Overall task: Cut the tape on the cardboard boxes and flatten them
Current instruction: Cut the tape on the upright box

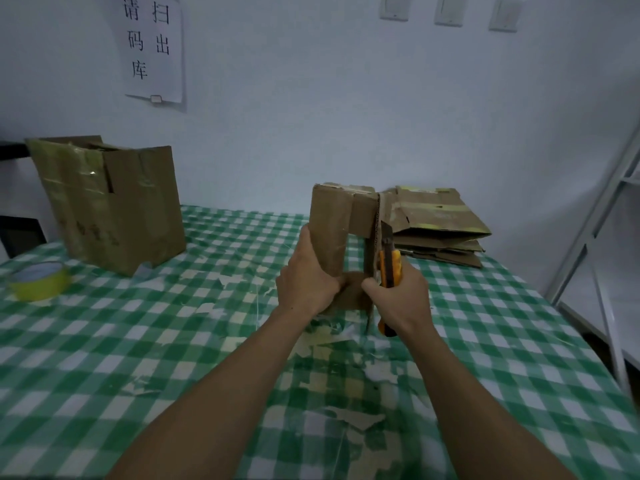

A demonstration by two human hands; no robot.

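Note:
A small brown cardboard box (334,233) stands upright in the middle of the table, its flaps partly loose on the right side. My left hand (308,275) grips its lower left side. My right hand (398,292) holds an orange and black utility knife (389,268), blade pointing up along the box's right edge. A larger taped cardboard box (114,206) stands at the back left, apart from both hands.
A stack of flattened cardboard (440,223) lies at the back right near the wall. A yellow tape roll (38,280) sits at the left edge. The green checked tablecloth (173,341) is worn and torn. A white metal rack (602,220) stands at the right.

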